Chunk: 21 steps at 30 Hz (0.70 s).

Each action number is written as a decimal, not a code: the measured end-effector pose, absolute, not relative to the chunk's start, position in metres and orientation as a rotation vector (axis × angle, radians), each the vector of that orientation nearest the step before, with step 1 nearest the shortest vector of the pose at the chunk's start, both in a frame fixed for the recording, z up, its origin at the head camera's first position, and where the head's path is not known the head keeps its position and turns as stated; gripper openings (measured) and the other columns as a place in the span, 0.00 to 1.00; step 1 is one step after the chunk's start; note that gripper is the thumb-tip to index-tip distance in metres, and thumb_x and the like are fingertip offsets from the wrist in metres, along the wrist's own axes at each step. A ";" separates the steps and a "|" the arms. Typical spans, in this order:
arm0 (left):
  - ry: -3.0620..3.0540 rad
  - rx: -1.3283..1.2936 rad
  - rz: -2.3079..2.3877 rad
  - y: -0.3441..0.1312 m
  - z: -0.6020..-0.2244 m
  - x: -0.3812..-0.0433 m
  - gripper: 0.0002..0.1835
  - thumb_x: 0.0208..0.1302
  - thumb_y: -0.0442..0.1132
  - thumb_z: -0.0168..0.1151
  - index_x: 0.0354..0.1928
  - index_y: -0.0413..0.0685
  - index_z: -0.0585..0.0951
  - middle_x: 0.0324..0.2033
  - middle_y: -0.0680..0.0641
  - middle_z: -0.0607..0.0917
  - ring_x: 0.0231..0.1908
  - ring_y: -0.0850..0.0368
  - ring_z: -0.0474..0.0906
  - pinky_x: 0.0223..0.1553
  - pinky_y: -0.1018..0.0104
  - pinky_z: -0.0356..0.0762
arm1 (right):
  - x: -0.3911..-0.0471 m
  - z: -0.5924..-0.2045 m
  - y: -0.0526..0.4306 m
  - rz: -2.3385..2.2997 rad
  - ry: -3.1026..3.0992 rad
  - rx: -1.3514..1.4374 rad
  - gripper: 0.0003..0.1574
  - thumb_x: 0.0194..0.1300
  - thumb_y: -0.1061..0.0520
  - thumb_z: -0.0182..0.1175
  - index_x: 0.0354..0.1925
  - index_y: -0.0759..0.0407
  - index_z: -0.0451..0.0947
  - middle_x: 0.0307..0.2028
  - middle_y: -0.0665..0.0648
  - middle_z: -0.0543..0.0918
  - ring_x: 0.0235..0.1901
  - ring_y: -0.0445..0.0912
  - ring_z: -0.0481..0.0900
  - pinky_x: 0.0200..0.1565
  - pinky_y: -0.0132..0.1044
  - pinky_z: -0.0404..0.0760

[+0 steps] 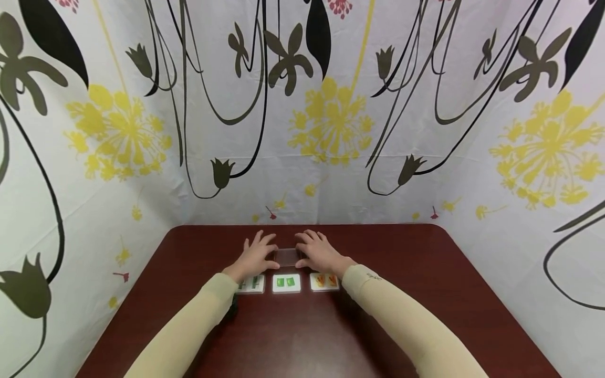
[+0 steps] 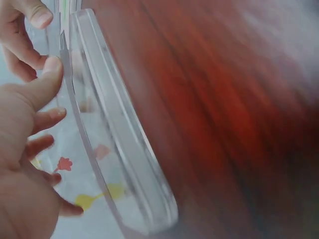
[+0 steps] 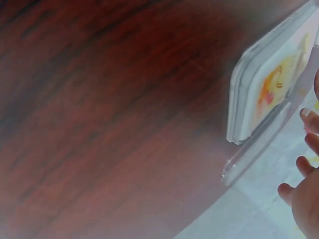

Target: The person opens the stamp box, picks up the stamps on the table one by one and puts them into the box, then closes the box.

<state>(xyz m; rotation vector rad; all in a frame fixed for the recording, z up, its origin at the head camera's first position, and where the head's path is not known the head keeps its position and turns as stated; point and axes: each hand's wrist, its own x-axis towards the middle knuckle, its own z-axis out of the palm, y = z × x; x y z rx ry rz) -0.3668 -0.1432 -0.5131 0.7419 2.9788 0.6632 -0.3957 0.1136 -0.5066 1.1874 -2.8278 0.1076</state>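
Observation:
In the head view a flat clear plastic case (image 1: pixel 287 256) lies between my two hands, past a row of cards in clear holders. My left hand (image 1: pixel 254 258) is at its left side, fingers spread, thumb and fingertips right at the edge. At its right side my right hand (image 1: pixel 323 253) mirrors this, thumb near, fingers far. Nearer me are a card with two green shapes (image 1: pixel 286 283), an orange-pictured card (image 1: pixel 324 281) and a dark-green-pictured card (image 1: pixel 255 284), partly behind my left wrist. The right wrist view shows my right fingers (image 3: pixel 311 142) loosely bent beside the orange card's holder.
The dark red wooden table (image 1: pixel 288 336) has rounded far corners. A white curtain (image 1: pixel 312 199) with yellow flowers and dark stems hangs close behind it and along both sides. A small dark thing (image 1: pixel 231 308) shows beside my left sleeve.

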 end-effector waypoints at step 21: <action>2.942 0.919 0.801 -0.154 -0.504 -0.332 0.20 0.61 0.49 0.74 0.50 0.48 0.84 0.78 0.46 0.52 0.77 0.40 0.35 0.67 0.29 0.47 | -0.362 -0.501 0.115 -0.083 -2.625 1.339 0.35 0.70 0.30 0.54 0.60 0.53 0.79 0.70 0.53 0.66 0.74 0.55 0.55 0.68 0.64 0.56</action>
